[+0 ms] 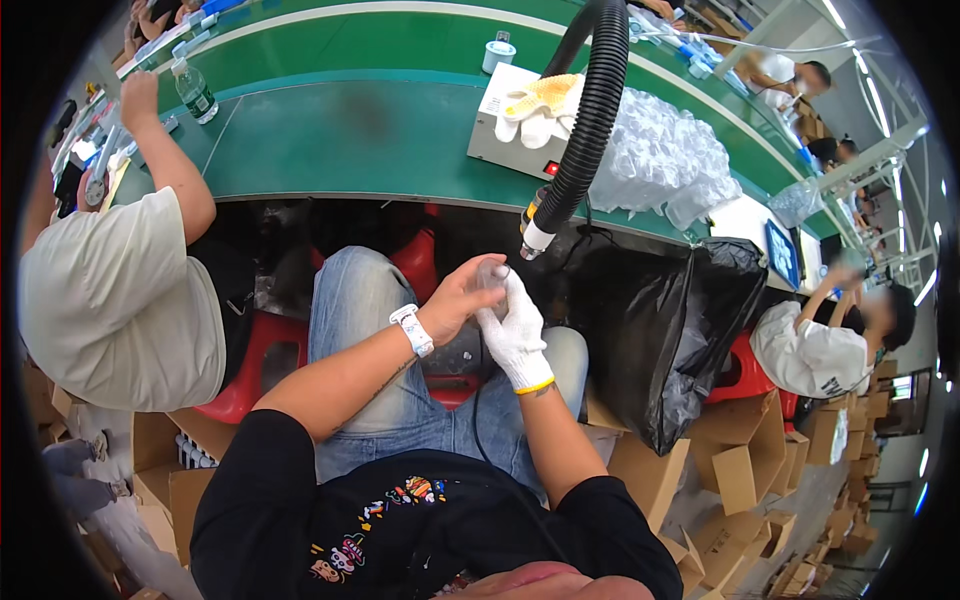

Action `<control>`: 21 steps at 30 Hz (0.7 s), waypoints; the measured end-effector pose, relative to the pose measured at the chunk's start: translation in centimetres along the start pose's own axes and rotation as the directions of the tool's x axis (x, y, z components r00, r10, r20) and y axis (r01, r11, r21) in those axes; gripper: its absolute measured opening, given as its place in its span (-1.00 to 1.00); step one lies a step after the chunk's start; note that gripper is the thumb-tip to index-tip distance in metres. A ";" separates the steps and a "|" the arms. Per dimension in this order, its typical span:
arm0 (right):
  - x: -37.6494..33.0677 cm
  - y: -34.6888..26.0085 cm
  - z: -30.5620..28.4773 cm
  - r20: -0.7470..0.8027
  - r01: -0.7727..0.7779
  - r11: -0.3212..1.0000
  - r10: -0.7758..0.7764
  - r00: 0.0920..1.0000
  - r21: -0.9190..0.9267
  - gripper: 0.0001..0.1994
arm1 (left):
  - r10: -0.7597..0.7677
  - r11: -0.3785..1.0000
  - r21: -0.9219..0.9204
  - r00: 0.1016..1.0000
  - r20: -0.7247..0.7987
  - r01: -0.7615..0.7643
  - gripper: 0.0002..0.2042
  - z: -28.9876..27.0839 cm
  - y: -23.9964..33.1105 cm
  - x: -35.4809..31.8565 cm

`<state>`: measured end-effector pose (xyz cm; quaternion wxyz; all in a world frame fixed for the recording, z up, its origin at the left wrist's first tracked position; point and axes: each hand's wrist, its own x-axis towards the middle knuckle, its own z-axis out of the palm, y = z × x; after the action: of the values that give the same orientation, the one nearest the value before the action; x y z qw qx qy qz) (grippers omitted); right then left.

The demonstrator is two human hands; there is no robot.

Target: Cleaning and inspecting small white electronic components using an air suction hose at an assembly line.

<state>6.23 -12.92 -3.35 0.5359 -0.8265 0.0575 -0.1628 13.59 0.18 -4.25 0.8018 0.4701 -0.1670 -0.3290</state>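
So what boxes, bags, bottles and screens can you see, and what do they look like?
Clear plastic bags: heaped on the green table, right of the black hose.
Black bag: hanging open under the table edge, right.
Water bottle: upright, table's left, green label.
Brown cartons: open, on the floor, lower right.
Screen: small, blue, right.

Green bench [330, 140], pretty cluttered

Holds a grey box [510, 135] under gloves [540, 105], clear bag pile [660, 155], bottle [194, 90], white cup [497, 55].
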 end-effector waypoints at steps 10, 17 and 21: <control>-2.8 0.7 -3.0 -0.104 -0.323 0.940 0.335 0.937 0.114 -0.64 | -0.072 0.991 -0.109 0.994 0.077 0.081 -0.65 1.4 -0.7 2.3; -2.3 -2.4 -17.2 0.193 -0.257 0.893 0.197 0.961 0.370 -0.88 | -0.349 0.838 -0.372 0.916 0.197 0.400 -0.61 -0.5 1.2 1.6; 0.1 10.1 -31.5 -0.489 -0.374 0.926 0.302 0.818 -0.053 -0.62 | -0.387 0.874 -0.223 0.895 0.220 0.432 -0.67 0.7 0.4 2.7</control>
<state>-3.32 -44.48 -0.74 0.4638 -0.7750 0.3440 -0.2567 15.29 -2.01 -3.65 0.7522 0.3534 -0.0846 -0.5497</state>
